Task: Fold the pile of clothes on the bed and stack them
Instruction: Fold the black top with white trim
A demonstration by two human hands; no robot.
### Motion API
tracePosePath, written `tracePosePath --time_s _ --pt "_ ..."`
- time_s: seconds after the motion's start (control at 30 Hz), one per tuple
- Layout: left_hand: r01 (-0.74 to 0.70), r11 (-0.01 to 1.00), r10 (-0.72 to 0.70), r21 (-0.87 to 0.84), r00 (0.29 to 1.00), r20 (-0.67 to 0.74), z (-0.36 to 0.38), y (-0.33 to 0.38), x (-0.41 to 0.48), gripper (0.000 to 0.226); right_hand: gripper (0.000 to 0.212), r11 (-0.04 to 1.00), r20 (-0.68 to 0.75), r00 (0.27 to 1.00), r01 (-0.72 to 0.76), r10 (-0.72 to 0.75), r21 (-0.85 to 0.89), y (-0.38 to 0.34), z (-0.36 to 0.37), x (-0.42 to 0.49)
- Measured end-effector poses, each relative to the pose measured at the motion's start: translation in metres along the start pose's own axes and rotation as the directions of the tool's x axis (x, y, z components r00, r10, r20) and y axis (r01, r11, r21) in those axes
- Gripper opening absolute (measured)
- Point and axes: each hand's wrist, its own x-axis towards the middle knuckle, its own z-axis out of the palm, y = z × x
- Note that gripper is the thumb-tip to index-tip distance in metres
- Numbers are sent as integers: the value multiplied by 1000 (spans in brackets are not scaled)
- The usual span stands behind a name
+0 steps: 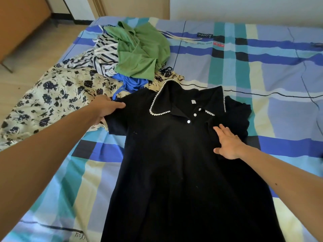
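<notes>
A black dress (171, 163) with a pearl-trimmed collar and white buttons lies spread face up on the bed, collar away from me. My left hand (106, 109) grips its left shoulder and sleeve at the edge. My right hand (227, 142) lies flat with straight fingers on the chest near the right shoulder. Behind the dress sits the pile: a green garment (141, 51) on top, a striped navy-and-white one (104, 53), a blue one (132, 83) and a cream floral dress (57, 96) spilling toward the bed's left edge.
The bed has a blue, teal and cream plaid sheet (262, 75). Wooden furniture (19, 27) stands at the far left across a strip of floor. A wall runs behind the bed's far side.
</notes>
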Motion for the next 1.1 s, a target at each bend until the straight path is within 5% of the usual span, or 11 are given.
tracePosePath --time_s 0.1,0.2,0.33,0.43,0.63,0.8,0.87,0.93,1.0,1.1 --pt "149 976 -189 161 942 277 2 2 -12 25 97 1000 2 1000 -4 4 8 -1 2 -1" --pt "197 940 -275 278 919 281 2 -4 -13 28 97 1000 3 1000 -7 7 14 -1 3 -2" --pt "102 982 -106 156 994 14 -13 -12 1 50 97 1000 8 1000 -10 9 27 -4 3 -4" --pt "37 978 -27 207 998 -49 -24 -10 4 52 97 1000 6 1000 -12 12 26 -4 4 -5" --pt "-75 956 46 283 993 109 -11 36 -14 36 97 999 19 1000 -20 19 32 -5 4 -7" --pt "-212 977 185 34 911 368 42 80 -45 40 97 1000 7 1000 -11 11 27 -5 4 -7" --pt "-262 963 219 60 896 385 68 78 -48 42 97 1000 0 1000 -1 1 21 -5 3 -8" --pt "-403 895 319 190 878 357 91 64 -47 34 96 1000 -2 1000 9 -9 5 -5 1 -10" --pt "-587 682 426 437 804 415 107 44 -43 32 94 999 -12 1000 25 -26 -23 -5 0 -10" --pt "-650 376 359 660 759 543 124 9 -38 42 82 998 -44 998 50 -51 -25 -4 -2 -10"
